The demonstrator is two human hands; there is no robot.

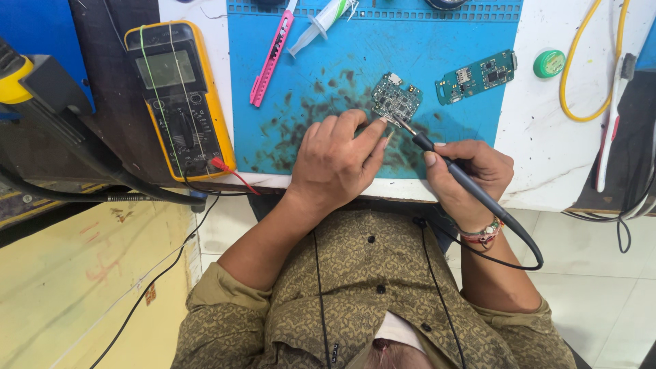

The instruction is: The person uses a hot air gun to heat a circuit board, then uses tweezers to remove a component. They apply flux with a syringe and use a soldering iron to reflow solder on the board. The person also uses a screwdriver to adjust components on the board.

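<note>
Your left hand (338,160) rests on the blue work mat (471,143), fingers curled, with the fingertips pressing the near corner of the small dark-green circuit board (395,99) that lies near the middle of the mat. Your right hand (470,174) is closed around the black soldering iron (454,171), held like a pen, its tip touching the board's near edge just beside your left fingertips. The mat is stained with dark scorch marks and sits on a white tabletop (547,150) that is scuffed and scratched. A second, teal circuit board (476,76) lies at the mat's right edge, with a small green round tin (549,63) just beyond it and a yellow cable (581,75) looped further right. A pink utility knife (272,58) and a syringe (321,26) lie at the mat's top left. A yellow multimeter (179,99) sits left of the mat, on a dark surface. Below the tabletop you can see pale floor tiles (601,294).
</note>
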